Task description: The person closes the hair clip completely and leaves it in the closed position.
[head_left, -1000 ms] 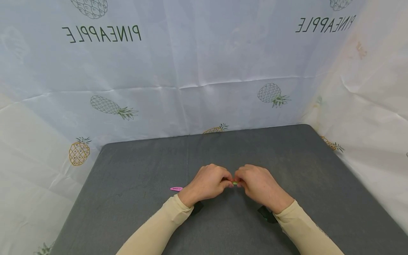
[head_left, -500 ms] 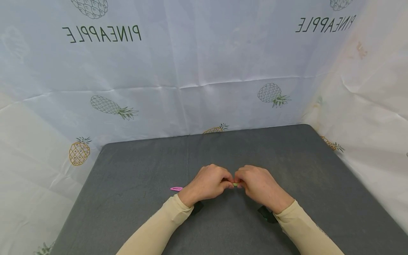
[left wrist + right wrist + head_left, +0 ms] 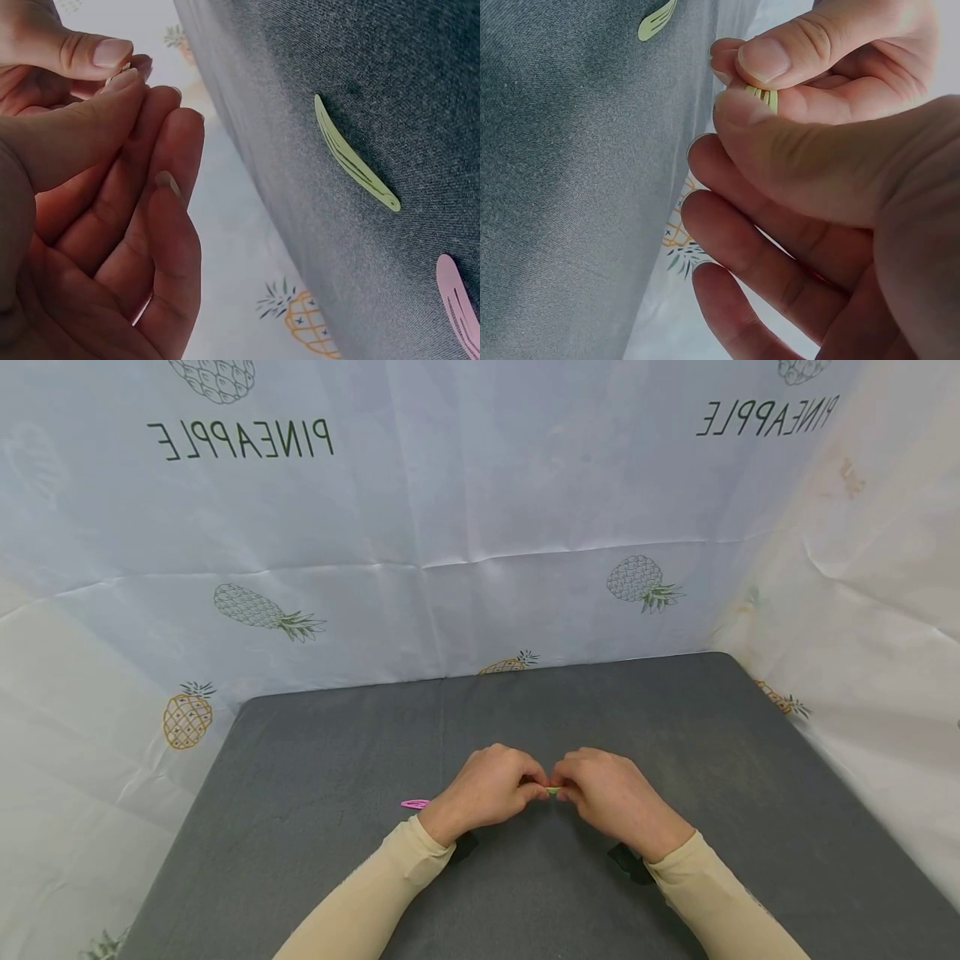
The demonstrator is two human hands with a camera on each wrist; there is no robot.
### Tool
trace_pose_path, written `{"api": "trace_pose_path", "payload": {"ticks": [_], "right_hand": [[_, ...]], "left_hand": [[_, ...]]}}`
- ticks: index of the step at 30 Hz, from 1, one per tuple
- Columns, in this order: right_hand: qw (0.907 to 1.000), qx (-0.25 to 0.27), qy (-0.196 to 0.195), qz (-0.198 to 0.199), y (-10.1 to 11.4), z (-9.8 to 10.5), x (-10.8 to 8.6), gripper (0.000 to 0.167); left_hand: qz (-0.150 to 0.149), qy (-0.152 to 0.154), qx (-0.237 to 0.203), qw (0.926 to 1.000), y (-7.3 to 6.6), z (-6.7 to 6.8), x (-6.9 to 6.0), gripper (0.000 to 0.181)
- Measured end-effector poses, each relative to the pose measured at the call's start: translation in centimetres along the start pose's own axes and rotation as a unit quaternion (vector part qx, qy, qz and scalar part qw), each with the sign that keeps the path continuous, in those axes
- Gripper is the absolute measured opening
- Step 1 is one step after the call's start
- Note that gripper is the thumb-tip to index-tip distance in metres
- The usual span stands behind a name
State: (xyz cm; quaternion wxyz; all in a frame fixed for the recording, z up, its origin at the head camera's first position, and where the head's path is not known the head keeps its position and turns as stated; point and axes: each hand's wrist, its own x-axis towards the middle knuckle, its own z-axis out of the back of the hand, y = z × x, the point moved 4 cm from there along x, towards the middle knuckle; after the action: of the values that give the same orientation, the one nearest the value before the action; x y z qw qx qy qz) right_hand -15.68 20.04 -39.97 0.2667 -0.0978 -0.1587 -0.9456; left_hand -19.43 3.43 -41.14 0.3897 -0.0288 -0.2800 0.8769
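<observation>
Above the middle of the grey table (image 3: 337, 877), my left hand (image 3: 489, 789) and right hand (image 3: 611, 797) meet tip to tip. Between them they pinch a light green snap hair clip (image 3: 763, 96), each with thumb and fingers. Mostly the fingertips cover it, leaving a short striped piece visible in the right wrist view. A second green snap hair clip (image 3: 352, 161) lies on the table in the left wrist view; in the head view it is not visible. Near it lies a pink snap hair clip (image 3: 415, 804), just left of my left wrist.
A white curtain (image 3: 360, 510) printed with pineapples hangs behind the table and along both sides. Dark wrist camera mounts (image 3: 630, 864) sit beneath the wrists, partly covered by cream sleeves (image 3: 367, 893).
Both hands stay nearly in place, still pinching the green hair clip. Fingers and clip shift only very slightly; the pink hair clip has not moved.
</observation>
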Motion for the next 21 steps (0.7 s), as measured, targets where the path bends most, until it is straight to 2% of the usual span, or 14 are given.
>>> {"api": "trace_pose_path", "payload": {"ticks": [9,15,21], "right_hand": [[0.9999,0.0,-0.011,-0.008,-0.1,0.0,-0.2,0.013],[1.0,0.003,-0.004,-0.007,-0.4,-0.3,-0.3,0.014],[0.9999,0.006,0.008,-0.01,-0.7,-1.1,-0.1,0.016]], "left_hand": [[0.014,0.004,-0.005,0.9999,0.1,-0.3,0.0,0.009],[0.026,0.005,-0.009,0.9996,0.2,-0.5,0.2,0.009],[0.031,0.005,0.008,0.9995,0.4,-0.8,0.2,0.008]]}}
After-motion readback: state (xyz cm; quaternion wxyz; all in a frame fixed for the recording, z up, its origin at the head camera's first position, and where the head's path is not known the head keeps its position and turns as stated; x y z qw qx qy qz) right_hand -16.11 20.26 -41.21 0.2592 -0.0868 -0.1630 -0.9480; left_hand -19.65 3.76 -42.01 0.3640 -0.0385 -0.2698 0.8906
